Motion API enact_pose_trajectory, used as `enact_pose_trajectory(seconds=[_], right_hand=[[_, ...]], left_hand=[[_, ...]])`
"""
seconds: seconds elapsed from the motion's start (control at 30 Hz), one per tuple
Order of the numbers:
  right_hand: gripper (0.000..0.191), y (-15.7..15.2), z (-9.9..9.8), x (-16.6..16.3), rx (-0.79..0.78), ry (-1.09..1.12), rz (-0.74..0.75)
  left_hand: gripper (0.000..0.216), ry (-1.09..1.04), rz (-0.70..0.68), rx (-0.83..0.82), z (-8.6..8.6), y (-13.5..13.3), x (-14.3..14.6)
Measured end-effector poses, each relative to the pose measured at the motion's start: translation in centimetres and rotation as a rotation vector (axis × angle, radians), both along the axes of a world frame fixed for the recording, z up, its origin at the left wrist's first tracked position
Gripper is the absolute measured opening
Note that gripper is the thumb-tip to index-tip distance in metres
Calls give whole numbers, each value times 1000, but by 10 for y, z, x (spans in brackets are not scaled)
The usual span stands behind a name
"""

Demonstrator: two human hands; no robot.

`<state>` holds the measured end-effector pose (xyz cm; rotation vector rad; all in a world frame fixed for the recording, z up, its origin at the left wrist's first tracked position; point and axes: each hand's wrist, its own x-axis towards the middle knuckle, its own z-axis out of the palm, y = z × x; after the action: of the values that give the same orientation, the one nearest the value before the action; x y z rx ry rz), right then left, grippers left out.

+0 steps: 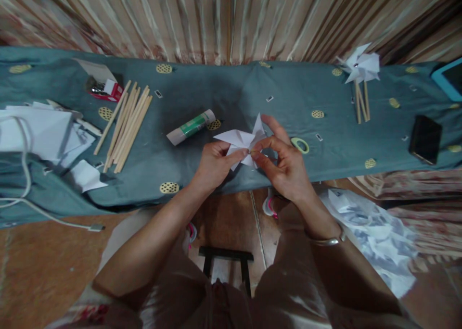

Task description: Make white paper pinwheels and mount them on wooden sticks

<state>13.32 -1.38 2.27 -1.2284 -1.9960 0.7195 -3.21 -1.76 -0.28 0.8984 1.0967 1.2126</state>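
Note:
A white paper pinwheel (236, 137) with folded blades is held over the front edge of the cloth-covered table. My left hand (216, 163) grips it from the left, the thumb lying near its centre. On the other side my right hand (285, 163) pinches at the centre with thumb and forefinger, where a tiny brassy bit shows, too small to name. Behind the pinwheel lies a green and white glue stick (193, 127). Close to my right fingers are scissors with a pale green handle loop (300, 145), the rest of them hidden.
Wooden sticks (128, 127) lie left, near a red box (108, 89) of small metal pieces. Paper sheets (43, 127) and a white cable (25, 175) are farther left. Finished pinwheels (363, 67) on sticks, a black phone (426, 139) and a blue-edged tablet (449, 79) lie right. A bag of paper (371, 233) sits below.

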Motion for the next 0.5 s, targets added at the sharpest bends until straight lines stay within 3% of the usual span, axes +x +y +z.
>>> enact_pose_trajectory(seconds=[0.5], right_hand=[[5, 0, 1, 0, -43, 47, 1]], left_hand=[[13, 38, -12, -12, -1, 0, -1]])
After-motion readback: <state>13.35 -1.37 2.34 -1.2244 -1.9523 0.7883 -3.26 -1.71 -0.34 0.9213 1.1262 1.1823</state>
